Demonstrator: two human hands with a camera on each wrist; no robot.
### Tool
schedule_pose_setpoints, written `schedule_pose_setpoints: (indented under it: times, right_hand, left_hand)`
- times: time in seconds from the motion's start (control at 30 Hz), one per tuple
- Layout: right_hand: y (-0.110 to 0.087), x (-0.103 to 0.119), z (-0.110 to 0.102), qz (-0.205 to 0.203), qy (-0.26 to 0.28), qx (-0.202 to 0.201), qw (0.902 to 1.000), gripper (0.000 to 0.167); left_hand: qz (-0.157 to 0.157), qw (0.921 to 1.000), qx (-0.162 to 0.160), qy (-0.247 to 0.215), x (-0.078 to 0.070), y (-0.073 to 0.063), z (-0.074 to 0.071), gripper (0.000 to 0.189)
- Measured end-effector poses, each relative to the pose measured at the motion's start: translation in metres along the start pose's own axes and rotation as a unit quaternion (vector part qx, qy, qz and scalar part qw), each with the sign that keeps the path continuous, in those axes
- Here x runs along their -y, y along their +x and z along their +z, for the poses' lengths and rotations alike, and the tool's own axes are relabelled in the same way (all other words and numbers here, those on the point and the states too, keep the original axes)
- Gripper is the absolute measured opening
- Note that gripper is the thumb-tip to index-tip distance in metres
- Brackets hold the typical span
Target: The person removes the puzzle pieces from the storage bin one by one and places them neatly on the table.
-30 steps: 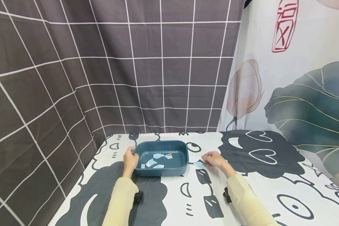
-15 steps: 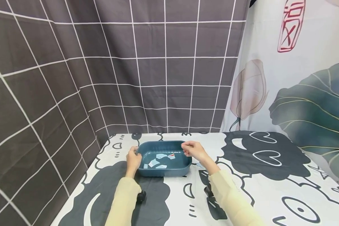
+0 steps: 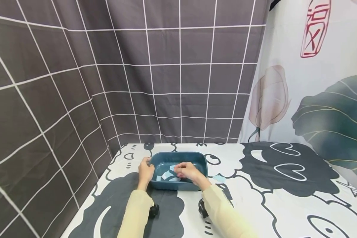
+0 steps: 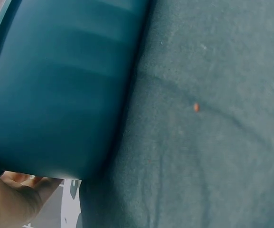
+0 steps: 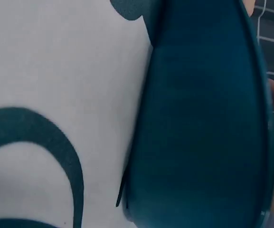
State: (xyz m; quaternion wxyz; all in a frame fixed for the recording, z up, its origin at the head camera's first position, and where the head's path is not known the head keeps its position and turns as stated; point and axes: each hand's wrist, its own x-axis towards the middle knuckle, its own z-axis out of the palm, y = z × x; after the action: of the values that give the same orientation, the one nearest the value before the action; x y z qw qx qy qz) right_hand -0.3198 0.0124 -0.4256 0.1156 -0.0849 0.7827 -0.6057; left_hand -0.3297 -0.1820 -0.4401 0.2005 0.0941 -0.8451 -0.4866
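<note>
Teal rectangular basin [image 3: 178, 186] upright near the middle of the tabletop [image 3: 250, 198], on a black-and-white cartoon-print cloth [image 3: 285, 185]. Left hand [image 3: 146, 170] grips the basin's left end, thumb at the rim, fingers around the outside; the left wrist view shows those fingers against the end wall.

Right hand [image 3: 188, 172] is over the basin's interior, its wrist crossing the near rim toward the right end. Fingers drawn together, gap narrow; cannot tell whether a scrap is between them. Right wrist view: outer wall of the basin fills the centre, part of the hand showing beyond the rim.

Pale blue paper scraps lie flat on the basin floor: a small one at the left [image 3: 158, 178], a larger one beside it [image 3: 167, 175], one toward the near wall, one just beside the right fingertips. Count uncertain, since the right hand covers part of the floor. A separate light blue scrap [image 3: 219, 178] lies on the cloth outside, near the basin's right end.

Both arms in pale yellow sleeves [image 3: 138, 211]. Backdrop: dark grid curtain [image 3: 166, 79]; floral curtain [image 3: 267, 96] at right.
</note>
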Motion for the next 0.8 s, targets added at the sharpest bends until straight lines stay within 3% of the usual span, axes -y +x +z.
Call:
schedule_pose_setpoints:
  times: [0.27,0.53,0.8]
  right_hand:
    - [0.010,-0.006,0.004,0.029,-0.081,-0.004,0.9963,0.021]
    - [0.014,-0.008,0.003,0.011,-0.142,0.032,0.9893,0.020]
    - [0.011,-0.004,0.007,0.006,-0.229,0.048,0.9722,0.014]
  left_hand:
    - [-0.010,0.9999,0.001,-0.008,0.001,-0.001,0.002,0.039]
    - [-0.007,1.0000,-0.002,-0.006,-0.001,0.002,0.003,0.038]
    - [-0.003,1.0000,-0.006,-0.007,0.002,0.002,0.003,0.038]
